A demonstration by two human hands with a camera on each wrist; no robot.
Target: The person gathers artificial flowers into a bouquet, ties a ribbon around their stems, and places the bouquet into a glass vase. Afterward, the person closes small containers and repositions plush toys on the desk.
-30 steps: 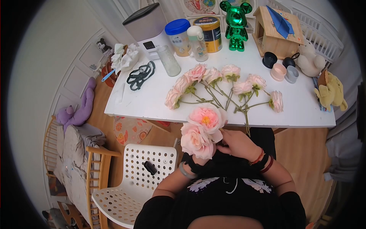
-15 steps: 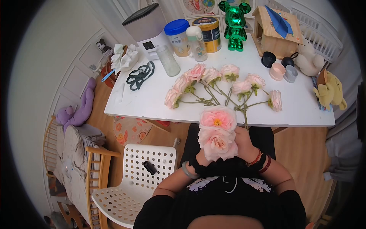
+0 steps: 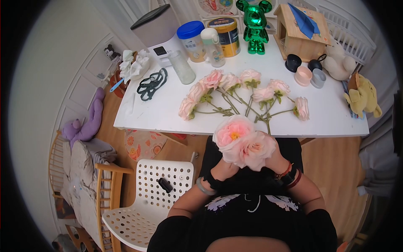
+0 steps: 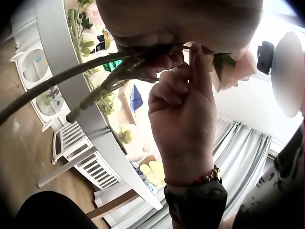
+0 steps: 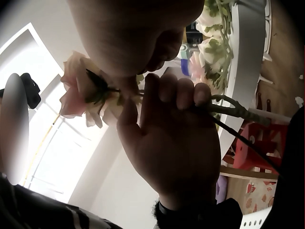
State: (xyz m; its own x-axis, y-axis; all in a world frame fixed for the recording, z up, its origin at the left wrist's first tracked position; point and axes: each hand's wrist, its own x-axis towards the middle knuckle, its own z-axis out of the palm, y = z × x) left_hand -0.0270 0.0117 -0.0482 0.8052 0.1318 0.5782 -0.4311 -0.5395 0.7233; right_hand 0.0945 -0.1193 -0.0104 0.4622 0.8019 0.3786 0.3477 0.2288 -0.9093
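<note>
Two large pink roses (image 3: 234,131) face up just off the table's front edge, before the person's chest. The left hand (image 3: 224,169) is partly covered by the blooms in the head view; in the right wrist view its fingers (image 5: 183,93) curl round the green stems (image 5: 228,109). Close against it, the right hand (image 3: 275,157) pinches the stems just under a flower head (image 5: 78,90). In the left wrist view, the right hand's fingers (image 4: 167,88) are bent and the stem ends (image 4: 71,76) stick out past the hands.
Several cut pink roses (image 3: 212,77) lie fanned on the white table (image 3: 168,119). Behind them stand a glass vase (image 3: 181,69), a lidded bottle (image 3: 214,48), tins and a green bear figure (image 3: 255,31). Dark green ribbon (image 3: 152,84) lies left. A white chair (image 3: 147,201) stands beside the person.
The two held roses moved right, from over the left hand to between both hands, and the lower bloom swung to the right. The right hand is now partly behind the blooms.
</note>
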